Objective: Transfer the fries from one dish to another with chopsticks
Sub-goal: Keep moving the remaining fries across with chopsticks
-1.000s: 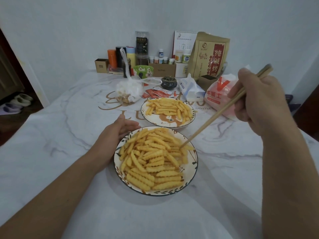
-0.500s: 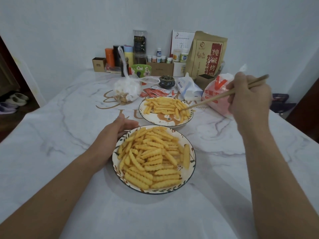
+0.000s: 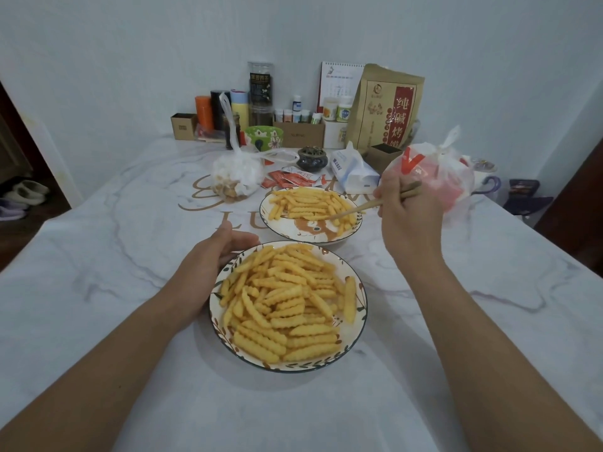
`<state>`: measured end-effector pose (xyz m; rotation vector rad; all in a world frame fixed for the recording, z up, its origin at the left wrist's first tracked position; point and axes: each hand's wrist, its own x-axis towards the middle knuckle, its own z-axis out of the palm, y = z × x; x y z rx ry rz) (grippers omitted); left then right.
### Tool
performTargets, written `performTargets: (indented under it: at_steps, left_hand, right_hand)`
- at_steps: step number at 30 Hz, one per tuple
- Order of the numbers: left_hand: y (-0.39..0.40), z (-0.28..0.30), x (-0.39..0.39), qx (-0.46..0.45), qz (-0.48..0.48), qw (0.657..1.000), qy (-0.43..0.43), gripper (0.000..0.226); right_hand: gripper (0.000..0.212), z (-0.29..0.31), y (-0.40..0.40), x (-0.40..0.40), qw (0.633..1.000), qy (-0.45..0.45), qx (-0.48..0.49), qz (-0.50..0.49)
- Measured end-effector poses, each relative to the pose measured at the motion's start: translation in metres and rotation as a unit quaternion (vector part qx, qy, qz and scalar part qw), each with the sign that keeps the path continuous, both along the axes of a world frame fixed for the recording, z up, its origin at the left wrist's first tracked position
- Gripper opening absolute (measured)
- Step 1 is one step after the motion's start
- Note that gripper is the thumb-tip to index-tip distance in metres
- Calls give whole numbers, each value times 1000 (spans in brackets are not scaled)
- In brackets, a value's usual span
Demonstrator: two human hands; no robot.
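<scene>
Two chopsticks point(image 3: 359, 208) in right hand point(image 3: 409, 210), over far fries point(image 3: 313, 205)

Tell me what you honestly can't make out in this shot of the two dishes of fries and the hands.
All in the head view:
- Chopsticks: tips lie among the fries of the far dish; whether they pinch one cannot be told.
- Right hand: fingers curled away, grip hidden.
- Left hand: fingertips hidden behind the near dish.
- Small bottles by the wall: labels too small.
- Mug: mostly hidden behind the plastic bag.
</scene>
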<state>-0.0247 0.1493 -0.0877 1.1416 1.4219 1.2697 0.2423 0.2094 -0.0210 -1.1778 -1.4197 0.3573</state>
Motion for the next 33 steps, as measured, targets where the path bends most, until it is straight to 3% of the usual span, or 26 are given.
performTargets:
  at_steps: [3, 10, 17, 25, 33]
  left_hand:
    - [0, 0, 1, 2, 1, 1000, 6, 60]
    - [0, 0, 1, 9, 4, 1000, 7, 60]
    - [0, 0, 0, 14, -1, 1000, 10, 58]
    - [-3, 1, 1, 13, -7, 1000, 17, 59]
    - [-4, 3, 0, 24, -9, 1000, 11, 58]
  right_hand:
    - [54, 3, -2, 4, 999, 42, 20, -18]
    - [54, -10, 9, 3, 999, -26, 17, -8]
    - [53, 24, -15, 6, 990, 137, -2, -17]
    - [63, 81, -70, 27, 991, 71, -116, 0]
    - [58, 82, -90, 30, 989, 56, -133, 21]
